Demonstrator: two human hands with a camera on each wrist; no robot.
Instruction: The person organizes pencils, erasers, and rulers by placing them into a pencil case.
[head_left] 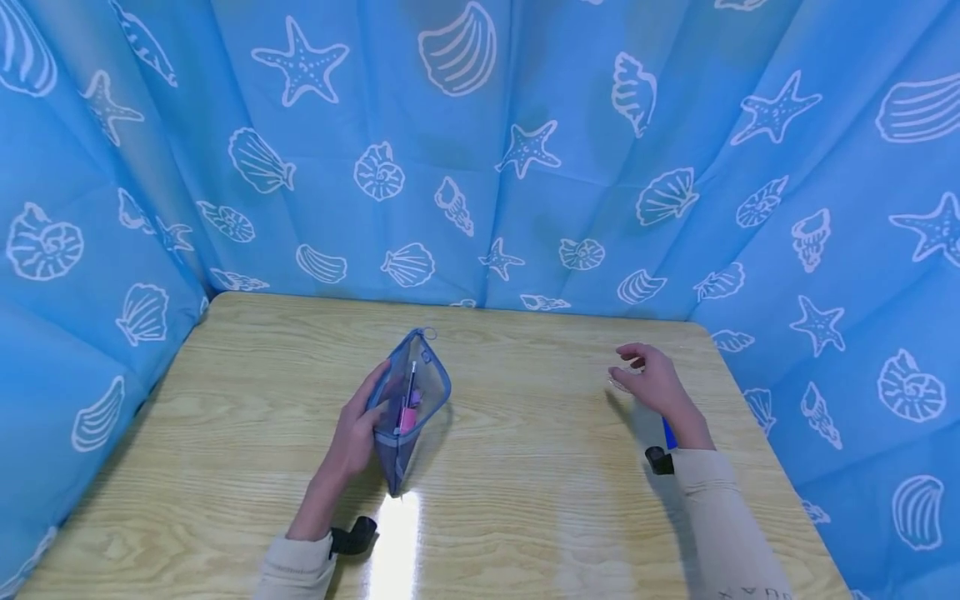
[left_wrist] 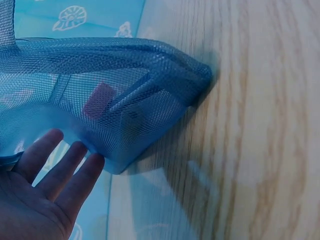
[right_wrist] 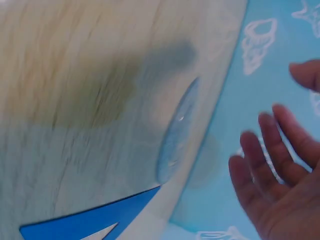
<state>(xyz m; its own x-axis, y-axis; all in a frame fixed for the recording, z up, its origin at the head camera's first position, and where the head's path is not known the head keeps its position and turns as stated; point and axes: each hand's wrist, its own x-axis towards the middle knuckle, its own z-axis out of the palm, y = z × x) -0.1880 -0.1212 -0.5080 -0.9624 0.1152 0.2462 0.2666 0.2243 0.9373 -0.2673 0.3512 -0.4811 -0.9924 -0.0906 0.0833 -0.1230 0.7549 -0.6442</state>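
In the head view my left hand (head_left: 352, 433) holds an unzipped blue mesh pencil pouch (head_left: 393, 458) by its near side, thumb over the rim and fingers along the outside. Inside the pouch lie a dark pencil or pen (head_left: 411, 383), a pink block-like piece (head_left: 407, 419) and something purple. My right hand (head_left: 651, 379) hovers at the right of the table, fingers loosely bent with nothing held. Near it, a clear rounded thing (right_wrist: 177, 132) lies on the table in the right wrist view; its kind is unclear. A blue set square (right_wrist: 95, 217) lies beside that, mostly hidden in the head view.
The wooden table (head_left: 525, 400) has a blue curtain (head_left: 480, 167) with white shell and starfish prints along its back and sides. A bright glare lies on the tabletop near its front. Each wrist wears a small black camera (head_left: 354, 535).
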